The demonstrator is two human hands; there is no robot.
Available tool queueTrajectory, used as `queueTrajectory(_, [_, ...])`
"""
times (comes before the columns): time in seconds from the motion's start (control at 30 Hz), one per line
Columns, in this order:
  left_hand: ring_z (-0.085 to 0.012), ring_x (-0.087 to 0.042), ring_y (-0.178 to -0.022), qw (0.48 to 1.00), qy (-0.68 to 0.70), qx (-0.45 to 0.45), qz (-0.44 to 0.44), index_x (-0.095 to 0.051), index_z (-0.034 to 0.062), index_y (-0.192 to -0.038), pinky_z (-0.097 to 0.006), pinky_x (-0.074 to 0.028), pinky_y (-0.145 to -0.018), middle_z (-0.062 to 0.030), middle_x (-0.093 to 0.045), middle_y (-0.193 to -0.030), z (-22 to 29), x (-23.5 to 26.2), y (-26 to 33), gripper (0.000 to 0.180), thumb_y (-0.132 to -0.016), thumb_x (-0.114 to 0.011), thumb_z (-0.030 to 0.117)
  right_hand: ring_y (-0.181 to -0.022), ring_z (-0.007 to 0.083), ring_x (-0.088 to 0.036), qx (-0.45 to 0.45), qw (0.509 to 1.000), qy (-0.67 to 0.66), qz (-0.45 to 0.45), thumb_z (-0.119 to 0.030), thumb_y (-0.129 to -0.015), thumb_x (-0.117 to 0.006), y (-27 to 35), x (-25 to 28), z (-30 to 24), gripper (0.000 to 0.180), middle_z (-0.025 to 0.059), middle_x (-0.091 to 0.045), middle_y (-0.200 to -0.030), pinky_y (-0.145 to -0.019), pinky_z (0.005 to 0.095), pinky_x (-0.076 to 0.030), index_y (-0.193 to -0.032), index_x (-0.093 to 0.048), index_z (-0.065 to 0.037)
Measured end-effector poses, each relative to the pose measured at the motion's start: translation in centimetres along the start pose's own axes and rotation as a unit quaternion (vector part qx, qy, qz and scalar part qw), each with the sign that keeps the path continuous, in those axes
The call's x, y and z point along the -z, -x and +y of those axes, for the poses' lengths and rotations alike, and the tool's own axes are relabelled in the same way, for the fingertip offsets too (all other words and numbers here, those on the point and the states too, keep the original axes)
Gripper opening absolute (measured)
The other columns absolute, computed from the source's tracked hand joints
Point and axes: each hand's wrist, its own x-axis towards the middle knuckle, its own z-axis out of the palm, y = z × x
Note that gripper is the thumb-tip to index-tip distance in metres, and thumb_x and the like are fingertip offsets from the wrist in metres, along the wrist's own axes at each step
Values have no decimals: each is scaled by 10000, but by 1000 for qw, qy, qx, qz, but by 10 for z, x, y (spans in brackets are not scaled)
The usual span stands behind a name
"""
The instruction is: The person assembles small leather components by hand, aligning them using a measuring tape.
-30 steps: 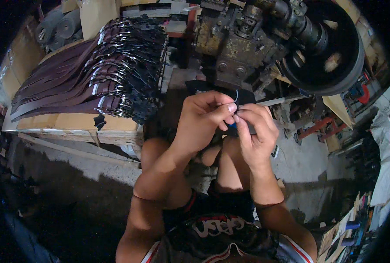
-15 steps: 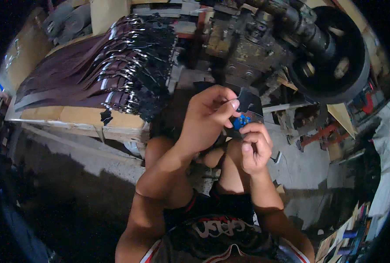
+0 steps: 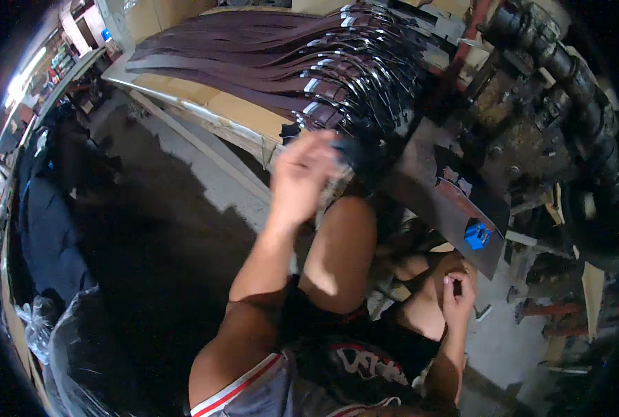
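Observation:
My left hand (image 3: pixel 301 177) is raised at the near edge of the bench on the left, beside a pile of long dark-brown straps (image 3: pixel 254 66). Motion smears its fingers, and a dark shape behind them hides whether they hold anything. Low by my right knee, my right hand (image 3: pixel 460 295) has its fingers curled in toward the thumb; whatever is between them, if anything, does not show. Ahead of it a blue block-like object (image 3: pixel 477 236) sits on a dark metal plate (image 3: pixel 420 182). Small reddish-brown pieces (image 3: pixel 457 182) lie farther up that plate.
The straps' glossy black ends bunch over the right side of the bench (image 3: pixel 219 119). A greasy heavy machine (image 3: pixel 525 132) stands at the right, behind the plate. Clear plastic wrapping (image 3: pixel 80 347) lies at the lower left. My knees are under the plate's near side.
The view has swung left. My left hand has moved away from the plate to the bench's edge. My right hand has drawn back from the blue object toward my knee.

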Motion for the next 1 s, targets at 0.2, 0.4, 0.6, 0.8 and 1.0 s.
queueTrajectory(0.2, [-104,-562,-602,975,-117,31,188,-574,-50,-1009,-216,-468,-533,-40,-579,-725,-18,114,-56,185,-832,-573,3,-836,296,-543,127,991,40,6,-24,-739,-618,-17,-16,-3,68,122,-582,-781,-809,364,-414,-769,-559,-6])
queueTrajectory(0.4, [-113,-548,-536,965,-95,89,229,-601,-24,-904,-228,-453,-501,-57,-596,-692,-54,135,-80,109,-805,-602,22,-860,298,-550,56,998,39,-18,-38,-759,-627,-8,-17,0,78,128,-588,-786,-859,367,-409,-779,-565,4])
queueTrajectory(0.6, [-122,-551,-636,898,-359,-61,247,-632,-28,-863,-271,-459,-623,-51,-613,-691,-57,121,-84,193,-782,-640,146,-740,296,-588,115,989,80,37,-77,-763,-655,-11,-15,-13,68,109,-601,-753,-720,360,-467,-783,-609,-32])
queueTrajectory(0.8, [-148,-538,-735,879,-366,-183,245,-608,-38,-936,-284,-448,-676,-87,-583,-828,-46,87,-40,177,-841,-601,110,-741,244,-575,167,979,51,107,-59,-741,-671,-17,-13,14,111,133,-599,-820,-659,288,-458,-789,-587,-4])
queueTrajectory(1.0, [-305,-584,-801,874,-365,-258,-190,-619,-10,-885,-349,-476,-722,-141,-601,-836,-34,-42,1,137,-760,-635,43,-917,322,-554,43,980,-27,190,-87,-737,-684,-29,20,11,253,167,-578,-1021,-837,355,-435,-942,-567,6])
